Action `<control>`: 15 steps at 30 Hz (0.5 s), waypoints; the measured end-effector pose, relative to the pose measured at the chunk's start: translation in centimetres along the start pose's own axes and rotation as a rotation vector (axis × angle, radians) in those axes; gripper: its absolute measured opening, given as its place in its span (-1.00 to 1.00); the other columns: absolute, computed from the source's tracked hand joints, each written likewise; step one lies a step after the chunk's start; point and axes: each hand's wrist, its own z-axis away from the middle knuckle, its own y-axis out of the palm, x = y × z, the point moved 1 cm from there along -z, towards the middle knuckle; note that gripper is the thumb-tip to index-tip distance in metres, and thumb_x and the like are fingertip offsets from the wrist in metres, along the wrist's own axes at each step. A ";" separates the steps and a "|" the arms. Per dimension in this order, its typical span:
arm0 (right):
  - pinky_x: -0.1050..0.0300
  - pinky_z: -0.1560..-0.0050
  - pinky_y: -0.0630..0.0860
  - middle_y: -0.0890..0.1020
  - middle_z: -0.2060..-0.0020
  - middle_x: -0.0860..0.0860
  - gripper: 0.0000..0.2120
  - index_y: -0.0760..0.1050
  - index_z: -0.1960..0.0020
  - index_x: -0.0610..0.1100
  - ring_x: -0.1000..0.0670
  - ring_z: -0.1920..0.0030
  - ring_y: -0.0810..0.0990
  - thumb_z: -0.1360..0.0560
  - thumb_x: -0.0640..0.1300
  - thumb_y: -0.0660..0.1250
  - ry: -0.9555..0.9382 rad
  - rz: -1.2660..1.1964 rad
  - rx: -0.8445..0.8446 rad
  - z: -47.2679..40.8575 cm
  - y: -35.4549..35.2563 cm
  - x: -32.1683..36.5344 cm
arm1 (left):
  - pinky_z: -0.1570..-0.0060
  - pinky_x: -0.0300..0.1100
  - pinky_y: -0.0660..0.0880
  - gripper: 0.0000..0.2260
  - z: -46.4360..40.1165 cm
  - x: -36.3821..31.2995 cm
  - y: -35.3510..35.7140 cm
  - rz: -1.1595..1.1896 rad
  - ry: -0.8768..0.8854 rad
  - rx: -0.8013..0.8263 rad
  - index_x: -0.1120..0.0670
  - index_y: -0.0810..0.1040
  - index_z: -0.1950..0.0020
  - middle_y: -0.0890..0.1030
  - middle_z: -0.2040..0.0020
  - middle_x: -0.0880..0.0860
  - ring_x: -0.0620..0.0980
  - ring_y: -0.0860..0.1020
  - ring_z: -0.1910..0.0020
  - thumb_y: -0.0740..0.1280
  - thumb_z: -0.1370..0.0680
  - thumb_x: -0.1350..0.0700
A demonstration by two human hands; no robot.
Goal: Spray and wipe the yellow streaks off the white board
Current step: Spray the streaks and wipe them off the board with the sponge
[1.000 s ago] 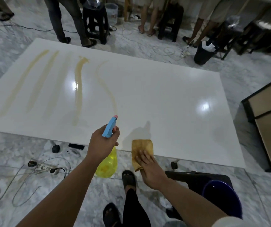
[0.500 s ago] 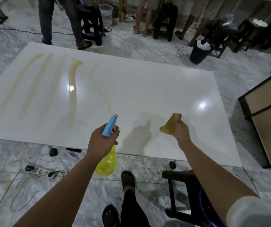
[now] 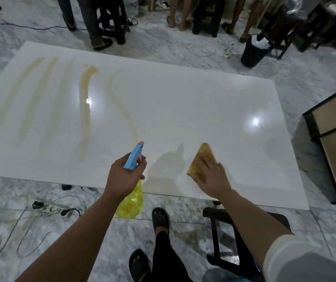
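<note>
— Five yellow streaks [image 3: 84,110] are what I count on the white board [image 3: 183,110], all running away from me, ahead and to the left of my left hand [image 3: 125,176].

— And what is that hand doing?

— It is clenched around the neck of the spray bottle [image 3: 131,198]. The blue trigger head [image 3: 133,157] sticks out above my knuckles and points forward over the board; the yellow body hangs below my wrist, past the board's near edge and over the marble floor [image 3: 41,251].

— Your right hand [image 3: 211,176]?

— Flat, fingers spread, pressing the brownish-yellow cloth [image 3: 202,157] down on the board. The cloth pokes out ahead of my fingertips in a point. It lies near the board's near edge, well to the right of the nearest streak.

— How close is that streak to the bottle?

— The curved, faint one ends just ahead of the nozzle. The darkest streak lies farther left, with a light glare on it.

— Anything by your feet?

— A dark stool [image 3: 234,241] under my right forearm, and cables [image 3: 47,208] on the floor left of my left arm.
</note>
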 end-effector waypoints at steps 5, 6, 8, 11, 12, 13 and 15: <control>-0.25 -0.63 -0.14 -0.26 -0.65 -0.08 -0.11 -0.21 -0.66 -0.12 -0.13 -0.64 -0.30 -0.55 0.45 -0.18 0.066 0.051 0.093 -1.6 0.9 -0.3 | -0.04 0.28 0.72 -0.98 -0.2 0.1 0.4 -0.005 -0.001 0.010 0.04 0.67 -0.06 0.75 0.03 -0.01 -0.01 0.76 0.22 0.46 -0.64 0.13; -0.24 -0.63 -0.17 -0.29 -0.63 -0.09 -0.13 -0.25 -0.66 -0.11 -0.15 -0.64 -0.32 -0.56 0.44 -0.23 0.079 0.059 0.088 -1.8 1.5 0.0 | -0.03 0.28 0.72 -0.99 -0.3 0.1 0.4 -0.007 0.004 0.012 0.03 0.66 -0.03 0.75 0.03 -0.02 -0.01 0.76 0.21 0.46 -0.63 0.13; -0.21 -0.63 -0.17 -0.25 -0.64 -0.11 -0.20 -0.23 -0.66 -0.11 -0.16 -0.64 -0.27 -0.58 0.36 -0.33 0.116 0.043 0.032 -1.8 2.5 0.7 | -0.02 0.29 0.72 -0.96 -0.3 0.4 0.4 0.000 0.011 0.016 0.00 0.65 0.02 0.75 0.01 -0.04 -0.01 0.77 0.18 0.47 -0.63 0.13; -0.21 -0.64 -0.12 -0.15 -0.66 -0.13 -0.28 -0.13 -0.66 -0.09 -0.14 -0.65 -0.20 -0.59 0.21 -0.38 0.153 0.002 -0.041 -1.8 3.2 1.3 | 0.00 0.28 0.73 -0.94 -0.1 0.8 0.3 0.016 0.012 0.023 -0.01 0.65 0.04 0.74 0.01 -0.02 0.02 0.78 0.13 0.47 -0.62 0.14; -0.20 -0.64 -0.12 -0.14 -0.66 -0.14 -0.30 -0.12 -0.66 -0.09 -0.14 -0.65 -0.19 -0.59 0.18 -0.38 0.156 -0.006 -0.049 -1.6 3.4 1.5 | 0.02 0.26 0.74 -0.93 0.0 0.9 0.2 0.021 0.012 0.019 0.00 0.65 0.04 0.74 0.02 0.00 0.04 0.77 0.12 0.47 -0.62 0.15; -0.20 -0.64 -0.13 -0.12 -0.66 -0.16 -0.31 -0.10 -0.66 -0.11 -0.15 -0.65 -0.19 -0.60 0.15 -0.37 0.153 -0.013 -0.059 -1.4 3.7 1.8 | 0.04 0.22 0.74 -0.93 0.1 1.0 0.0 0.022 0.014 0.016 0.01 0.65 0.03 0.74 0.02 0.01 0.05 0.77 0.12 0.47 -0.62 0.16; -0.18 -0.64 -0.16 -0.06 -0.66 -0.18 -0.32 -0.06 -0.66 -0.14 -0.17 -0.65 -0.16 -0.61 0.12 -0.34 0.135 -0.018 -0.078 -0.7 4.4 3.0 | 0.12 0.07 0.74 -0.93 0.4 1.0 -0.4 0.013 0.030 0.008 0.03 0.64 0.02 0.74 0.03 0.02 0.08 0.76 0.12 0.46 -0.63 0.17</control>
